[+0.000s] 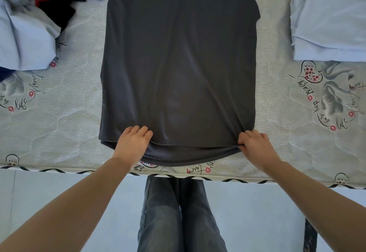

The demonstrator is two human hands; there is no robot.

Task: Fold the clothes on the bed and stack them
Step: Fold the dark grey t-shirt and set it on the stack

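A dark grey T-shirt [178, 63] lies flat down the middle of the bed [75, 117], sides folded in, its hem toward me near the front edge. My left hand [132, 142] grips the hem toward its left side, fingers curled over the cloth. My right hand [255, 146] pinches the hem's right corner between thumb and fingers. A folded light blue garment [328, 23] rests at the right of the bed. At the upper left sits a heap of unfolded clothes [29, 23], light blue, red, black and navy.
The mattress has a printed cover with script and flowers; its front edge [59, 170] runs across below my hands. My legs in grey jeans [178, 212] stand against it on a pale blue floor. A dark bed leg [311, 236] shows at the lower right.
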